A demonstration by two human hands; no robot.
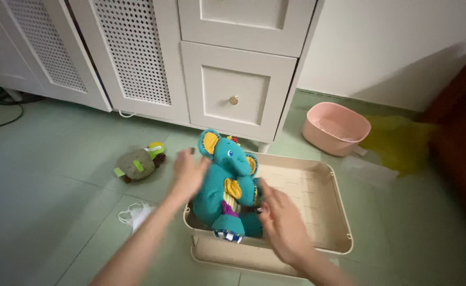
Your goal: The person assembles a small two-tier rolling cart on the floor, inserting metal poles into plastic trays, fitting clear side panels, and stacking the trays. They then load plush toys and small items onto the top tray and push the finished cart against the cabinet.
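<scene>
A teal plush elephant (226, 185) with yellow ears sits upright at the left end of a shallow cream plastic tray (317, 201) on the floor. My left hand (188, 173) is at the toy's left side, fingers spread and blurred, touching or nearly touching it. My right hand (281, 222) is at the toy's right side, fingers apart, close to its lower body. Neither hand clearly grips the toy.
A grey and green plush turtle (137, 164) lies on the green floor to the left. A white face mask (135, 214) lies near my left forearm. A pink basin (336, 127) stands by the wall. White cabinet drawers (235, 95) are behind the tray.
</scene>
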